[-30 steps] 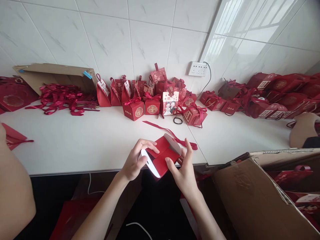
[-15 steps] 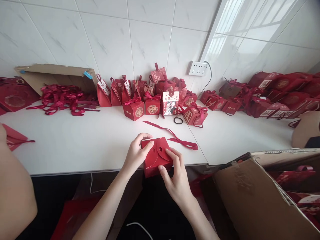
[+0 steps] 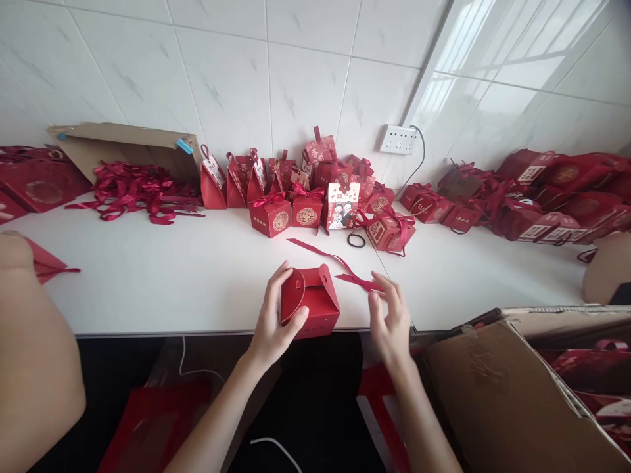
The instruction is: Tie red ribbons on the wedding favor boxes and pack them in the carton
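My left hand [image 3: 274, 320] grips a small red paper gift box [image 3: 315, 303] at the front edge of the white table [image 3: 162, 276]; the box stands upright with its two rounded top flaps raised. My right hand [image 3: 392, 314] hovers just right of the box, fingers spread, its fingertips at the near end of a loose dark red ribbon [image 3: 340, 263] that lies on the table behind the box.
Finished red gift boxes [image 3: 305, 190] crowd the back wall, more [image 3: 532, 197] at the right. A ribbon heap [image 3: 133, 194] lies by a tipped cardboard box [image 3: 123, 148]. An open carton [image 3: 517, 394] stands at the right. Another person's arm [image 3: 29, 355] is at the left.
My right hand let go of the box and moved right toward the ribbon end. The box's top flaps now stand up, and my left hand holds it alone on the table edge.
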The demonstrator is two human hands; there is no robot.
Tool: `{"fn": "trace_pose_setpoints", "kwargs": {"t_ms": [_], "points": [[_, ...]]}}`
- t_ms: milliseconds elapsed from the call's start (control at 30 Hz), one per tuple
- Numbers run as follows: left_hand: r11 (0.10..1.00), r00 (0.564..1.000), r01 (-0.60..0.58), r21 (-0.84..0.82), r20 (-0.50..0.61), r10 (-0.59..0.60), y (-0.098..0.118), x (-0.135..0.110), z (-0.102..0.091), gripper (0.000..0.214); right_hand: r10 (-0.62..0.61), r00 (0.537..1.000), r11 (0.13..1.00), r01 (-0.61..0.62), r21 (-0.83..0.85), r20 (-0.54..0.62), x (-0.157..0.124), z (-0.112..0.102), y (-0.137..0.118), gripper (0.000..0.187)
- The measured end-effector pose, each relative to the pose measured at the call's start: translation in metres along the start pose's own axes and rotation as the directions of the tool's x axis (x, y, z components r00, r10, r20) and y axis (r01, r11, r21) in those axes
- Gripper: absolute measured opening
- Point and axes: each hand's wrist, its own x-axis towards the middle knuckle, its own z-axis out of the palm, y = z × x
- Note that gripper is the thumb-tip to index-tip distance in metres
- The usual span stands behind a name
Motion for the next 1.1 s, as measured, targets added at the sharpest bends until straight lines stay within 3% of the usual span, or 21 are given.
{"fn": "trace_pose_setpoints", "kwargs": {"t_ms": [67,133,233,267,333,400,500,567,667,800,900,967,1033,1100], "points": [[1.000,1.000,-0.023,0.015,0.019,0.023,-0.001,0.006,-0.002,0.058,0.065,0.997,0.986,-0.058,-0.158,0.041,0.016,0.004,0.021,0.035],[0.990,0.990,-0.128,0.057,-0.053,0.132,0.004,0.004,-0.003,0.059,0.075,0.986,0.963,-0.032,-0.267,0.152,0.027,0.012,0.033,0.031],[0.919,0.907,-0.389,0.055,-0.151,0.393,0.022,-0.015,0.002,0.039,0.075,0.969,0.947,0.005,-0.320,0.237,0.036,0.028,0.037,0.026],[0.891,0.886,-0.455,-0.002,-0.098,0.452,0.028,-0.024,0.006,0.030,0.081,0.968,0.948,-0.001,-0.318,0.238,0.038,0.032,0.036,0.026],[0.866,0.858,-0.479,-0.146,0.131,0.497,0.039,-0.040,0.016,0.020,0.098,0.970,0.954,-0.028,-0.299,0.221,0.039,0.034,0.032,0.029],[0.921,0.861,-0.334,-0.202,0.331,0.385,0.044,-0.052,0.027,0.017,0.117,0.976,0.958,-0.063,-0.280,0.181,0.035,0.025,0.025,0.033],[0.988,0.901,0.062,-0.141,0.433,0.005,0.041,-0.058,0.040,0.016,0.178,0.983,0.983,-0.175,-0.059,0.046,0.014,-0.008,0.002,0.031],[0.948,0.855,0.297,-0.117,0.474,-0.210,0.038,-0.056,0.045,0.023,0.271,0.963,0.941,-0.263,0.214,-0.009,-0.009,-0.034,-0.020,0.022],[0.861,0.783,0.464,-0.208,0.550,-0.290,0.040,-0.049,0.049,0.034,0.364,0.922,0.757,-0.375,0.536,0.131,-0.041,-0.065,-0.054,0.010],[0.757,0.760,0.516,-0.402,0.623,-0.187,0.054,-0.038,0.050,0.043,0.418,0.827,0.548,-0.560,0.621,0.377,-0.062,-0.075,-0.079,0.010],[0.791,0.740,0.526,-0.312,0.626,-0.245,0.064,-0.033,0.044,0.033,0.455,0.743,0.441,-0.667,0.601,0.490,-0.065,-0.071,-0.080,0.015],[0.832,0.746,0.504,-0.232,0.602,-0.284,0.068,-0.033,0.039,0.029,0.459,0.721,0.389,-0.689,0.612,0.520,-0.065,-0.067,-0.078,0.016],[0.890,0.799,0.436,-0.131,0.512,-0.316,0.068,-0.035,0.033,0.025,0.441,0.707,0.343,-0.702,0.624,0.553,-0.063,-0.066,-0.076,0.018],[0.958,0.900,0.287,0.005,0.342,-0.271,0.068,-0.038,0.028,0.022,0.407,0.671,0.292,-0.738,0.608,0.619,-0.060,-0.067,-0.074,0.018]]}}
